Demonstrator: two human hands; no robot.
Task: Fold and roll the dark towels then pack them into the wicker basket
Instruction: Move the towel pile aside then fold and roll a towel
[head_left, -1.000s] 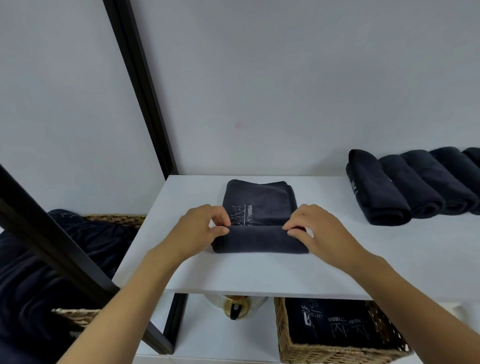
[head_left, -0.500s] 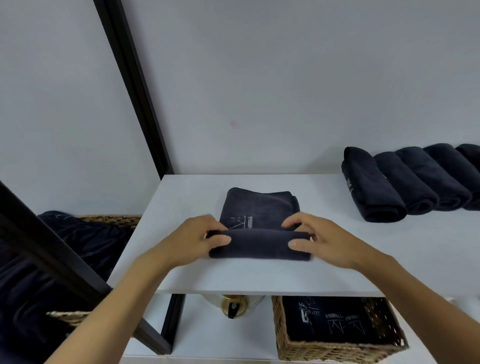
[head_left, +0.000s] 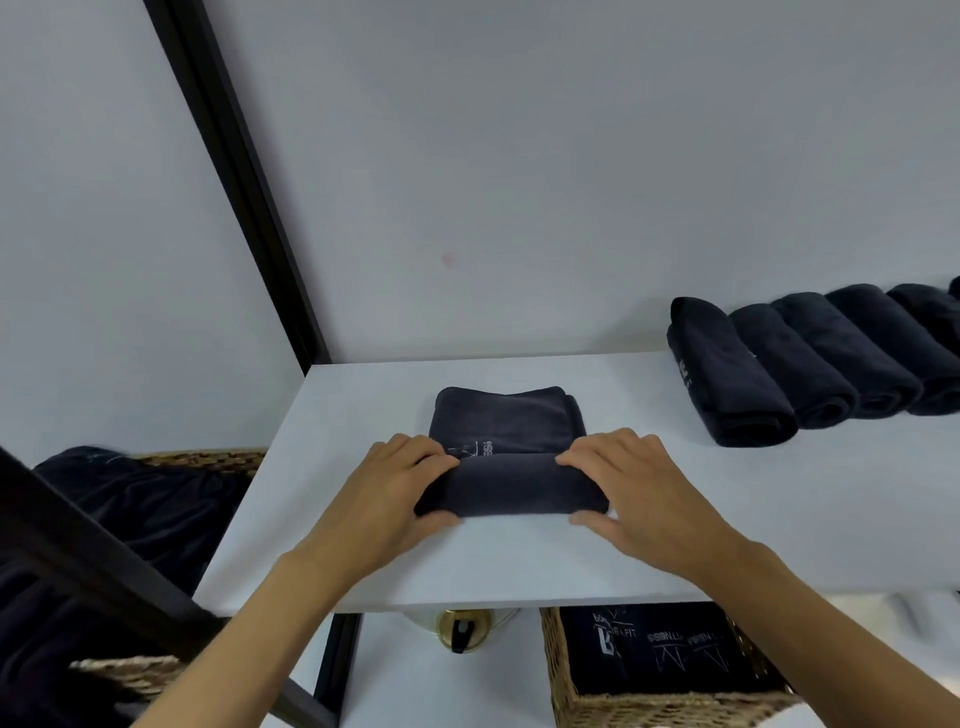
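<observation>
Rolling is the step in hand: the dark towel (head_left: 511, 483) lies on the white shelf (head_left: 779, 509), its near part wound into a fat roll and its flat remainder, marked with a pale logo (head_left: 475, 449), stretching toward 12 o'clock. The left hand (head_left: 387, 493) clasps the roll's 9 o'clock end and the right hand (head_left: 639, 493) its 3 o'clock end, fingers curled over the top and thumbs tucked at the near edge. To do it well, I judge both hands should push forward evenly, pressing down firmly so no slack builds; uneven travel would cone the roll. Finished rolls (head_left: 810, 364) sit in a row at 2 o'clock. The wicker basket (head_left: 665, 709), with towels already inside, waits below at 5 o'clock.
</observation>
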